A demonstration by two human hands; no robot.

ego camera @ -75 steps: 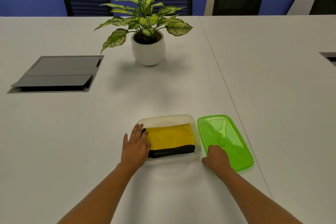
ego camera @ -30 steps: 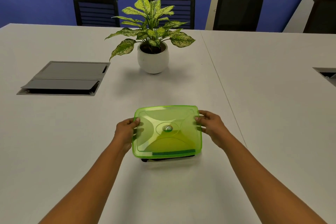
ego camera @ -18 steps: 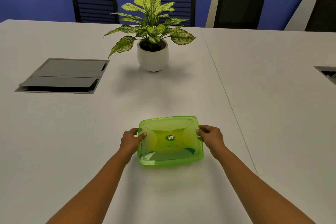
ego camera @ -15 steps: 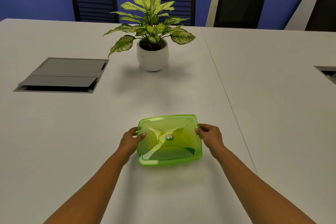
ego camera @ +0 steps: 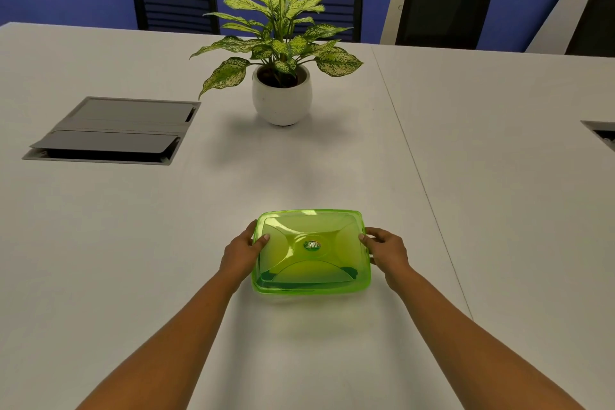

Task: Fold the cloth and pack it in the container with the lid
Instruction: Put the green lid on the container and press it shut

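A translucent green lid [ego camera: 311, 251] lies on top of the container in front of me on the white table. The clear container under it is almost wholly covered; only a faint rim shows below the lid's near edge. The folded yellow and black cloth shows dimly through the lid as a dark strip near the front. My left hand [ego camera: 241, 255] grips the lid's left edge, thumb on top. My right hand [ego camera: 386, 251] grips the right edge the same way.
A potted plant in a white pot [ego camera: 282, 95] stands beyond the container at the table's middle. A grey cable hatch [ego camera: 113, 131] is set into the table at the left, another [ego camera: 602, 136] at the right edge. Black chairs [ego camera: 174, 2] line the far side.
The lid was lying beside the open container; both hands brought it over the container and lowered it onto it. In the last half second the hands have barely moved.
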